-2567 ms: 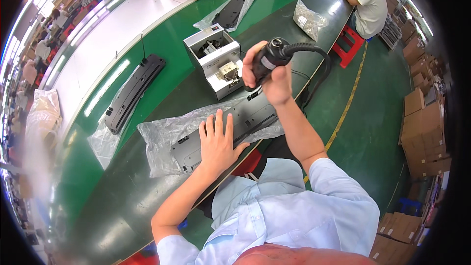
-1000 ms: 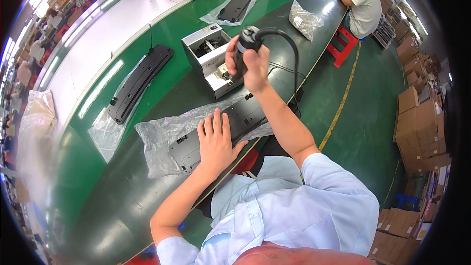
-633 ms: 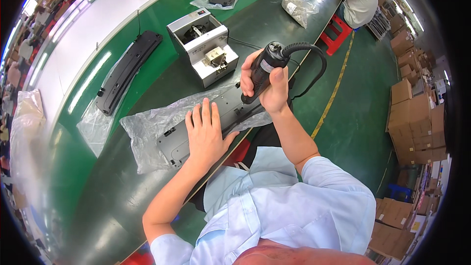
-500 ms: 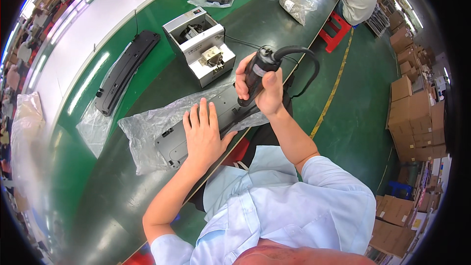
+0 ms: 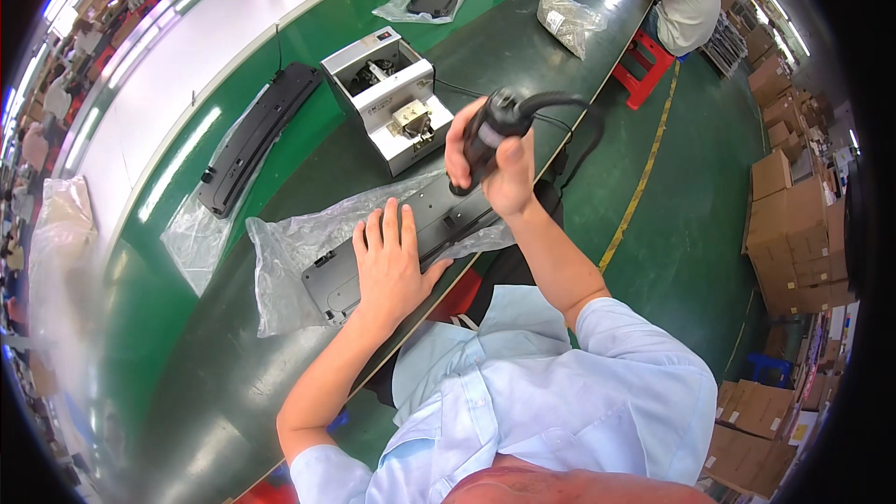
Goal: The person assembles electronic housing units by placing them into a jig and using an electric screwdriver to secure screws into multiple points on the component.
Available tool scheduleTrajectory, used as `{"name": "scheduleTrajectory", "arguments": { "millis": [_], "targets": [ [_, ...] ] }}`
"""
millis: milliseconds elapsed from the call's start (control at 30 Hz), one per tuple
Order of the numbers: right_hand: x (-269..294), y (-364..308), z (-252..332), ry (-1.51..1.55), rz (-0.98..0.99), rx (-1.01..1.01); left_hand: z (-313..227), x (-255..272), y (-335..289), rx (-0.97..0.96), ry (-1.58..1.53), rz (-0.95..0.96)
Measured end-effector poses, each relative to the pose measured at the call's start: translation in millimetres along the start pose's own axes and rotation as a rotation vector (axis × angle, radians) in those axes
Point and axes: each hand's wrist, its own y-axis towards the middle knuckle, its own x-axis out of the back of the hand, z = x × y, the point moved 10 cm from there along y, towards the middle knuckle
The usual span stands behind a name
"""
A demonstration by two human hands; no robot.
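A long dark grey plastic panel (image 5: pixel 338 273) lies along the bench edge on a crumpled clear plastic bag (image 5: pixel 276 247). My left hand (image 5: pixel 386 266) rests flat on the panel, fingers spread and thumb towards its near edge. My right hand (image 5: pixel 509 177) is wrapped round a black corded electric screwdriver (image 5: pixel 486 135), held tilted over the panel's right part. Its lower end is at the panel's far edge; whether the tip touches is unclear. Beyond the hands stands a white box-shaped screw feeder (image 5: pixel 397 98) with a metal block on its front.
More dark panels (image 5: pixel 257 140) on plastic bags lie on the green surface beyond the bench. A clear bag of small parts (image 5: pixel 569 21) sits farther along the bench. A person (image 5: pixel 686 0) sits at the far right by a red stool (image 5: pixel 642 70). Cardboard boxes (image 5: pixel 793 224) are stacked at right.
The whole view has shifted slightly. The screwdriver's lower end has moved a little towards the panel's far edge. My left hand stays flat on the panel.
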Motion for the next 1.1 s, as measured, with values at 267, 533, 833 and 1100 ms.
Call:
{"name": "scheduleTrajectory", "arguments": {
  "millis": [267,533,833,1100],
  "targets": [
    [-6.8,77.5,-17.7,-0.084,-0.055,0.125,2.7,7.4,-5.6,-0.026,-0.001,-0.025],
    [25.2,35.7,0.0,-0.008,-0.069,0.113,6.0,8.1,-2.4,-0.005,-0.005,-0.015],
    [66.3,35.1,-6.7,-0.112,-0.177,0.077,5.8,5.1,0.5,-0.001,-0.006,-0.001],
    [74.0,37.3,-34.0,-0.067,-0.152,-0.012,3.8,6.0,1.4,0.010,-0.004,0.009]
  ]
}}
